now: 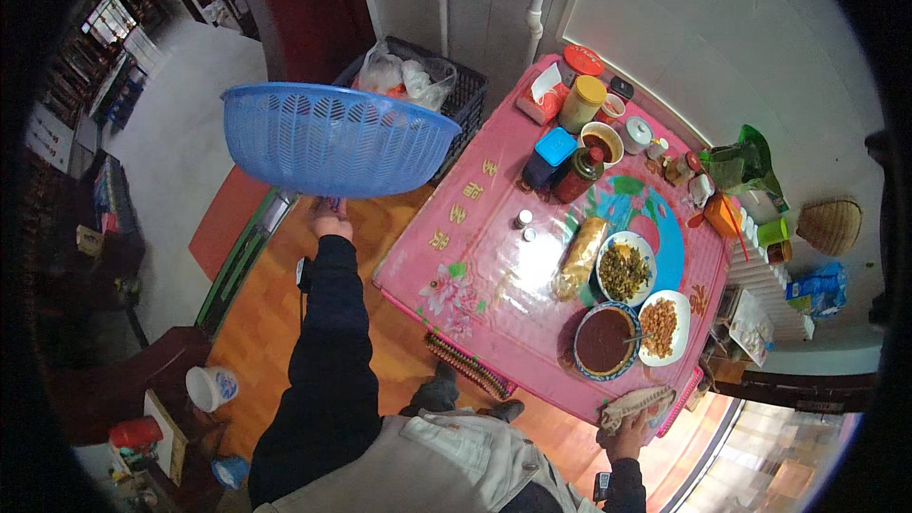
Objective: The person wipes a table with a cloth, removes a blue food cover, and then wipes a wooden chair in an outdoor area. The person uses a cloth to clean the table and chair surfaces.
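My left hand [332,224] grips the blue plastic basket [340,141] from its lower side, arm stretched forward. The basket is held up tilted, left of the table, so I cannot see its inside. At the near right corner of the pink-covered table [446,266], my right hand [627,435] is closed on a beige striped cloth [636,406]. Just beyond the cloth stand a patterned bowl of dark red sauce [603,342] with a spoon in it and a white dish of brown nuts or beans [664,327].
A plate of chopped greens [626,267] and a long wrapped package [580,257] lie mid-table. Jars, including a yellow-lidded one [583,103], crowd the far side. Behind the basket, a dark crate [465,100] holds plastic bags. A white bucket [211,388] stands on the floor at left.
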Action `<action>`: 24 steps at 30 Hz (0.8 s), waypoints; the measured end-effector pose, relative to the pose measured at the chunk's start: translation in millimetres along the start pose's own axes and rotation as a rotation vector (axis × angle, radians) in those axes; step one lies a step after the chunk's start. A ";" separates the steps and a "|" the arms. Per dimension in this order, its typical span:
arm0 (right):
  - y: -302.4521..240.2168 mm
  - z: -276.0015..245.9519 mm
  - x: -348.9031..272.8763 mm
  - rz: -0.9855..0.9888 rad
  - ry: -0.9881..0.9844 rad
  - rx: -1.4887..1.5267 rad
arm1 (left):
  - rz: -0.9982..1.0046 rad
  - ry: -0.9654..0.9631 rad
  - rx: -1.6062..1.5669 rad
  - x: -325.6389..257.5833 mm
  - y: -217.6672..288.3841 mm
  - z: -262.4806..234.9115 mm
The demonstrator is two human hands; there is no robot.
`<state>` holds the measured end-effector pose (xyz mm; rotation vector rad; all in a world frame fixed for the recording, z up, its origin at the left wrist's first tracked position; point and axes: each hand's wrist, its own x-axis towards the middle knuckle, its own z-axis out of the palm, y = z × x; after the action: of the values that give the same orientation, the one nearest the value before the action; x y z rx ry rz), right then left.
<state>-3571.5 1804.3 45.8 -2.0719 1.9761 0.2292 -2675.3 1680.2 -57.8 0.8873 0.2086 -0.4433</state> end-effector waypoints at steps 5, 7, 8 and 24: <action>4.5 5.3 1.8 -0.017 0.006 0.034 | -0.013 0.066 0.019 4.2 -7.9 53.8; 8.6 10.2 1.6 -0.020 0.017 -0.023 | -0.030 -0.013 -0.022 12.2 -9.5 83.5; 10.5 12.7 1.2 -0.036 0.037 -0.048 | -0.039 -0.085 -0.181 17.3 -9.7 100.1; 24.7 27.7 -2.8 -0.034 0.067 -0.090 | -0.308 -0.369 -0.012 -25.2 0.0 236.1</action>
<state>-3594.3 1814.4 18.2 -2.1940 2.0022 0.2491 -2699.2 1502.0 97.3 0.7483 0.0071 -0.8814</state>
